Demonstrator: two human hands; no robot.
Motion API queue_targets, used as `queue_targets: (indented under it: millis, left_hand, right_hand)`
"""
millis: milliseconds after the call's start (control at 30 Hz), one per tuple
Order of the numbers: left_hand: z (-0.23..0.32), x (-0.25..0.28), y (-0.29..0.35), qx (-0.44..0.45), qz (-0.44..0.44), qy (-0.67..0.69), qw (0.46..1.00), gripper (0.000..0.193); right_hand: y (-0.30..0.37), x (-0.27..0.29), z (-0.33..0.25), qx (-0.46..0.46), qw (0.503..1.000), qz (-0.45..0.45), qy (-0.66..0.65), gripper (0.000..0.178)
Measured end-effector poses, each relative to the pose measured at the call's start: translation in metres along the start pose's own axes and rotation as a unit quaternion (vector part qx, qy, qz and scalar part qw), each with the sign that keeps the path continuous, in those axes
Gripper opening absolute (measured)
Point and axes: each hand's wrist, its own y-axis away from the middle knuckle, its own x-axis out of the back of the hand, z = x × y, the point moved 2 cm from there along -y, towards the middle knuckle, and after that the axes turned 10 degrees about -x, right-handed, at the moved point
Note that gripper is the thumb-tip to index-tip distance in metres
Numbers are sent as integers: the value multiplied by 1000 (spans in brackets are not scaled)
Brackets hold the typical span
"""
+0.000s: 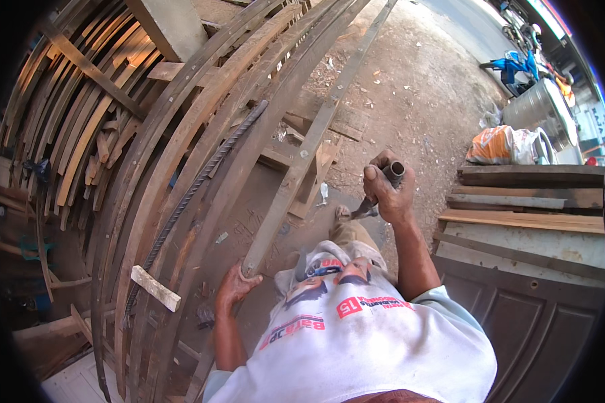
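My right hand is closed around the hollow metal-pipe handle of a hammer, whose open tube end points up. The dark hammer head hangs lower, above my foot, partly hidden by the fist. To the left, my left hand grips a long, narrow wooden plank at its near part, the thumb lying across it. Its fingers are partly hidden. Small pale marks or holes dot the plank, which runs away from me toward the far edge.
More long planks lie side by side on the left, with a ribbed steel bar and a short pale wood block on them. Stacked boards and a brown panelled door are at right. Beyond stand a sack and a metal drum.
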Motion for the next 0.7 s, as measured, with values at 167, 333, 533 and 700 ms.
queue_targets:
  millis: [167,333,533,700]
  left_hand:
    - [7,18,42,143,-28,-135,980,84]
    - [119,-3,-19,62,206,-152,965,82]
    - [199,-41,-137,-65,216,-208,952,78]
    - [245,-59,-223,-97,273,-263,920,84]
  right_hand:
    - [-34,35,-2,28,999,7,-13,30]
    - [-66,80,33,-10,1000,22,6,30]
    - [-132,150,11,20,999,22,-11,36]
    - [-167,233,-27,72,994,44,-66,34]
